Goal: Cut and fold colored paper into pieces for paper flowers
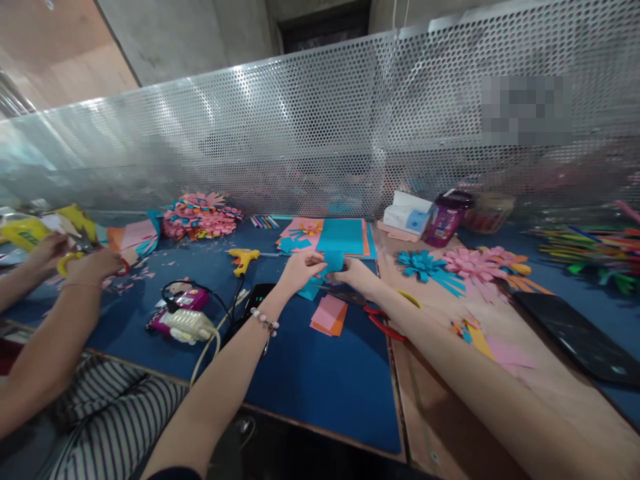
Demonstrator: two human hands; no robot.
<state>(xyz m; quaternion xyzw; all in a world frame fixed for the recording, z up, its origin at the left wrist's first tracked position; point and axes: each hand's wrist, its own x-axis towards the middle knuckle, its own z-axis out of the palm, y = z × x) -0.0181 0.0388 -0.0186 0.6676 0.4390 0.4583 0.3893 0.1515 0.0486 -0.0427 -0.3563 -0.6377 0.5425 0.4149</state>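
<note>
My left hand (299,268) and my right hand (356,273) meet over the blue table mat (310,380). Both pinch a small curled piece of teal paper (333,261) between them. More teal scraps (309,290) lie just under the hands. Below them lies a small stack of pink and orange paper squares (329,314). Red-handled scissors (383,321) lie under my right forearm. A bead bracelet (265,322) sits on my left wrist.
A yellow glue gun (243,259) and a power strip (186,322) lie left. Paper sheets (343,236), paper flowers (200,215), a teal flower (425,265), a tissue box (407,215), a purple jar (447,217) stand behind. Another person's hands (87,265) work at left with yellow scissors. A black tablet (580,337) lies right.
</note>
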